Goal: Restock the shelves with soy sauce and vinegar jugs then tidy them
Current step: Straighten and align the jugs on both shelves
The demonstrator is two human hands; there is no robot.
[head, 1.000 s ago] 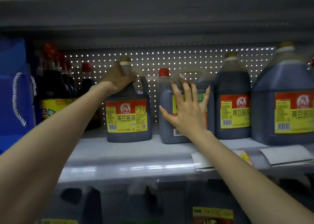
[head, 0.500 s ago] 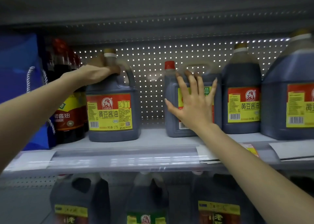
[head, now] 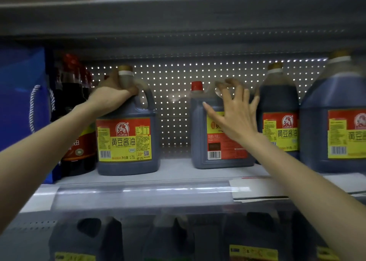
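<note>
Your left hand (head: 112, 97) is wrapped around the neck of the left jug (head: 126, 142), fingers curled tight just under its gold cap. That narrow spot probably gives you the best lever for sliding or turning the jug so the label faces front. It stands upright on the shelf (head: 178, 173), just beside the dark bottles (head: 77, 112) at the shelf's left end.

Your right hand (head: 235, 114) is spread wide in front of the red-capped jug (head: 215, 145) and holds nothing. The fingertips reach up toward its handle, but blur hides whether they touch. That jug also stands upright, seemingly a little further back, with a gap between the 2.

The jugs on the right (head: 279, 126) sit close together. I judge you are tidying: closing the gap and levelling the fronts.
</note>
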